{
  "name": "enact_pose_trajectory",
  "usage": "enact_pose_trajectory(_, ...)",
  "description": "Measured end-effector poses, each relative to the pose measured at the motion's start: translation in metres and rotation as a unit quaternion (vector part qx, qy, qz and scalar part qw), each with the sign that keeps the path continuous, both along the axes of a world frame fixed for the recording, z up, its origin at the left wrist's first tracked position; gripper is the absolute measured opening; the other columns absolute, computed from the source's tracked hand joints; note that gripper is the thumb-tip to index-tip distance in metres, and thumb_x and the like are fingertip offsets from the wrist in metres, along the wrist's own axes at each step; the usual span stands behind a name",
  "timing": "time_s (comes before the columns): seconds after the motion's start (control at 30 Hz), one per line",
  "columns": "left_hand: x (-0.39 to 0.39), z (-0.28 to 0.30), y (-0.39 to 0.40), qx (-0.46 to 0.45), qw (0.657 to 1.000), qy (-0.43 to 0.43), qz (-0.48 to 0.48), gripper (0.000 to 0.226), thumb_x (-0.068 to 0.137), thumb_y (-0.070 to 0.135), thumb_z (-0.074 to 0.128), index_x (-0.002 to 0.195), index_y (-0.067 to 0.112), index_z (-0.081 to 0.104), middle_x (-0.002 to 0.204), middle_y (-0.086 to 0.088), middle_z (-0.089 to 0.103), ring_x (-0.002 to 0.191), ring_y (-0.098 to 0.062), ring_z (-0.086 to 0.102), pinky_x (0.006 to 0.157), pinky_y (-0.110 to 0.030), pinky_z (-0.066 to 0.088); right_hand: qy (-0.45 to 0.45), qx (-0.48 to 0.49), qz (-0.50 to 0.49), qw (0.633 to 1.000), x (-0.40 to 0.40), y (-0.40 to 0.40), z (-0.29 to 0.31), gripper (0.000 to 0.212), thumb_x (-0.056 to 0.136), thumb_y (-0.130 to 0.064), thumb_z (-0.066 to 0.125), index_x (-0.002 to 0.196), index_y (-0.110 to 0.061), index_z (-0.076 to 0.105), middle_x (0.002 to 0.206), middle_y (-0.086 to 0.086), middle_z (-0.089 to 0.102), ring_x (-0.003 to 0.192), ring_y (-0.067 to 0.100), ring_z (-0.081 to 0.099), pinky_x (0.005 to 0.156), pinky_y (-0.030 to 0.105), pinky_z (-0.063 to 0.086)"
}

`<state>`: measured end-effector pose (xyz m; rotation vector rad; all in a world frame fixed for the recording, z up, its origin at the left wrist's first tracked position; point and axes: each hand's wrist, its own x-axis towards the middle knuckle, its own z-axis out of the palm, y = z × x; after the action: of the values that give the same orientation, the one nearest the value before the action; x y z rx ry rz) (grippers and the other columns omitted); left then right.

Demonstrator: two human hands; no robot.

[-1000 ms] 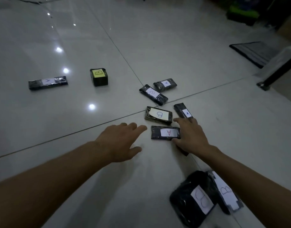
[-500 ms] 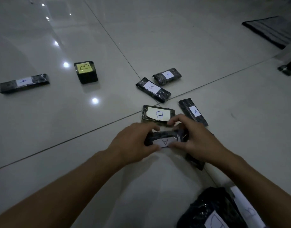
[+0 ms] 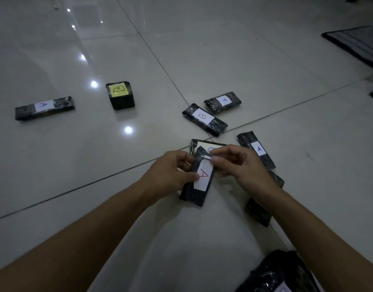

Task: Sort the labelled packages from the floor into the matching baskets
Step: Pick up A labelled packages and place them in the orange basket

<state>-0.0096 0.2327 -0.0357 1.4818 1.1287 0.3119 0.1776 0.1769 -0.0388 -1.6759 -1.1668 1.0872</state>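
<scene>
I have lifted the red-lettered A package [image 3: 197, 182] off the floor [image 3: 265, 60]; a second ago it lay flat. My left hand [image 3: 171, 173] pinches its left edge, and my right hand [image 3: 238, 165] pinches its top. It can go to a basket, though none shows. Other packages crowd right; open floor lies left.

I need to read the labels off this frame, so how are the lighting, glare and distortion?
Head view: dim overall; bright ceiling-light reflections glare on the glossy floor at left; wide-angle lens bends the tile lines; the red A on the held package and the yellow B on the cube package read clearly, while the bottom-right package is cropped.
</scene>
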Motion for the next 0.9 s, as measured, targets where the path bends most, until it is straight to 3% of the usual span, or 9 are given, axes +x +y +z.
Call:
enact_pose_trajectory(0.07, 0.0, -0.002, 0.001, -0.022, 0.999, -0.009, 0.024, 0.022, 0.084, 0.007, 0.072, 0.103, 0.013, 0.063, 0.079, -0.002, 0.065, 0.066, -0.016, 0.062, 0.057, -0.027, 0.052, -0.14, 0.028, -0.042, 0.989, 0.012, 0.01, -0.004, 0.016, 0.086, -0.031, 0.072, 0.101, -0.026, 0.072, 0.098, -0.007, 0.073, 0.091, 0.013, 0.066, 0.077, 0.028, 0.054)
enact_pose_trajectory(0.13, -0.001, -0.005, 0.001, -0.04, 0.998, -0.026, 0.043, 0.021, 0.084, 0.006, 0.071, 0.101, 0.015, 0.061, 0.077, -0.004, 0.064, 0.061, -0.014, 0.06, 0.055, -0.025, 0.049, -0.279, 0.015, -0.115, 0.953, 0.03, 0.021, -0.003, 0.029, 0.084, -0.038, 0.07, 0.111, -0.027, 0.067, 0.114, -0.004, 0.065, 0.109, 0.018, 0.058, 0.087, 0.032, 0.047)
enact_pose_trajectory(0.23, 0.002, -0.01, -0.001, -0.045, 0.997, -0.023, 0.055, 0.02, 0.086, 0.007, 0.069, 0.101, 0.016, 0.061, 0.076, -0.004, 0.066, 0.054, -0.008, 0.059, 0.049, -0.02, 0.044, -0.396, -0.146, -0.146, 0.895, 0.057, 0.034, -0.006, 0.058, 0.085, -0.045, 0.065, 0.134, -0.021, 0.046, 0.136, 0.01, 0.047, 0.128, 0.032, 0.04, 0.1, 0.046, 0.035)
enact_pose_trajectory(0.33, 0.006, -0.012, -0.007, -0.048, 0.997, -0.019, 0.055, 0.019, 0.086, 0.007, 0.068, 0.101, 0.015, 0.061, 0.074, -0.003, 0.067, 0.055, -0.01, 0.058, 0.05, -0.021, 0.042, -0.389, -0.203, -0.13, 0.889, 0.067, 0.032, -0.017, 0.061, 0.083, -0.038, 0.068, 0.134, -0.016, 0.043, 0.132, 0.013, 0.049, 0.123, 0.035, 0.045, 0.098, 0.047, 0.036)
enact_pose_trajectory(0.43, 0.003, -0.01, -0.01, -0.05, 0.997, -0.021, 0.053, 0.016, 0.087, 0.006, 0.067, 0.098, 0.015, 0.06, 0.075, -0.003, 0.067, 0.053, -0.008, 0.057, 0.05, -0.021, 0.042, -0.406, -0.126, -0.137, 0.895, 0.065, 0.026, -0.021, 0.057, 0.076, -0.031, 0.071, 0.128, -0.021, 0.05, 0.123, 0.009, 0.056, 0.114, 0.031, 0.051, 0.094, 0.045, 0.041)
enact_pose_trajectory(0.53, -0.007, 0.003, -0.01, -0.053, 0.997, -0.015, 0.05, 0.017, 0.088, 0.006, 0.065, 0.102, 0.013, 0.059, 0.086, -0.009, 0.07, 0.065, -0.013, 0.062, 0.053, -0.022, 0.049, -0.368, -0.015, -0.124, 0.922, 0.056, 0.024, -0.006, 0.055, 0.069, -0.032, 0.071, 0.121, -0.028, 0.053, 0.115, 0.0, 0.058, 0.108, 0.025, 0.055, 0.091, 0.046, 0.048)
enact_pose_trajectory(0.73, -0.069, 0.054, -0.003, -0.017, 0.998, 0.012, 0.052, 0.021, 0.09, 0.009, 0.064, 0.11, 0.014, 0.057, 0.098, -0.008, 0.07, 0.085, -0.017, 0.068, 0.059, -0.022, 0.053, -0.356, 0.131, 0.01, 0.925, -0.005, 0.022, 0.042, 0.057, 0.073, -0.038, 0.075, 0.124, -0.029, 0.052, 0.116, -0.007, 0.059, 0.102, 0.015, 0.056, 0.082, 0.037, 0.052)
enact_pose_trajectory(0.9, -0.169, 0.091, -0.019, 0.024, 0.994, 0.027, 0.104, 0.015, 0.092, 0.005, 0.061, 0.105, 0.01, 0.055, 0.092, -0.01, 0.07, 0.072, -0.016, 0.067, 0.058, -0.022, 0.052, -0.25, 0.095, 0.154, 0.951, -0.105, 0.014, 0.086, 0.051, 0.077, -0.029, 0.079, 0.122, -0.03, 0.054, 0.111, -0.011, 0.059, 0.084, 0.006, 0.062, 0.065, 0.033, 0.058)
